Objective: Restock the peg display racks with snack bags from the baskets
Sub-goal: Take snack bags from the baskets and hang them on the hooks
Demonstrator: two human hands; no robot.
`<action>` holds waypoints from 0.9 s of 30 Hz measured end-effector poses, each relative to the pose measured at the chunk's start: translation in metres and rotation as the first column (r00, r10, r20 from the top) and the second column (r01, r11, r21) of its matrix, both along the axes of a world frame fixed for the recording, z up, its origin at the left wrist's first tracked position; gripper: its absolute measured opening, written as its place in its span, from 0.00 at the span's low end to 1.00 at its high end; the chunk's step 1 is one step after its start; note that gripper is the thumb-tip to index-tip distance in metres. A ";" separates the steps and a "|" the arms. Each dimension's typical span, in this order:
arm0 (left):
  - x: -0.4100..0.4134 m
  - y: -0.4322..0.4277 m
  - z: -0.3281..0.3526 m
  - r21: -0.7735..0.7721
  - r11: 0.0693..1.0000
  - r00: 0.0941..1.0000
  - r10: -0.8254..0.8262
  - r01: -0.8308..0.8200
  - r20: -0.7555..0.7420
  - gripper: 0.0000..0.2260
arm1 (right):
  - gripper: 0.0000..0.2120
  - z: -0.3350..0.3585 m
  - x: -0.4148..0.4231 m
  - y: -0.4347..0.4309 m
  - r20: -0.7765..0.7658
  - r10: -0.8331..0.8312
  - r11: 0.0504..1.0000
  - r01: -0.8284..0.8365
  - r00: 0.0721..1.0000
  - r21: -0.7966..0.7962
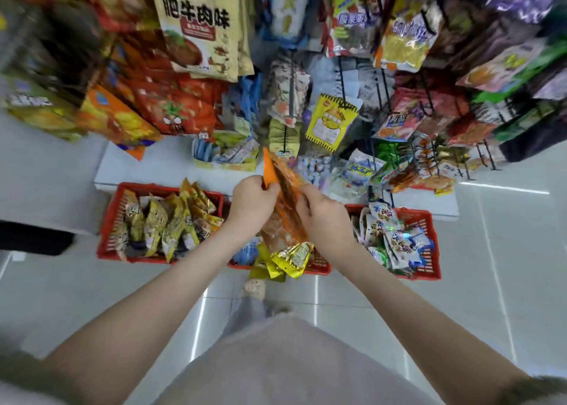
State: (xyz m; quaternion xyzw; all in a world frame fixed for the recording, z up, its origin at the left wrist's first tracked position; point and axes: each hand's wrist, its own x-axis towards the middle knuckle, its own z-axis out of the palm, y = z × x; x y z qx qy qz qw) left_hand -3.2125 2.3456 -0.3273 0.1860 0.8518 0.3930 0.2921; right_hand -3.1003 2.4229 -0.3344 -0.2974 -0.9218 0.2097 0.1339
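Note:
Both hands hold a bunch of orange snack bags [285, 190] in the middle of the view, just in front of the peg display rack [377, 85]. My left hand [253, 200] pinches the bags' upper left edge. My right hand [322, 213] grips them from the right side. Below the hands stand three red baskets on the floor: a left basket [110, 220] with yellow-brown bags, a middle basket [319, 266] with yellow bags, mostly hidden by my arms, and a right basket [426, 236] with blue-white bags.
The rack's black pegs carry many hanging snack bags, among them a yellow bag [329, 122] and a large beige bag [199, 27]. A white base platform [147, 165] lies under the rack. Pale glossy floor tiles [506, 282] spread to both sides.

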 end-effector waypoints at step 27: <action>-0.060 -0.164 0.088 0.503 0.792 0.897 0.121 -0.345 0.424 0.12 | 0.15 0.104 -0.101 -0.123 -0.185 0.308 0.874 -0.354 0.933 -0.333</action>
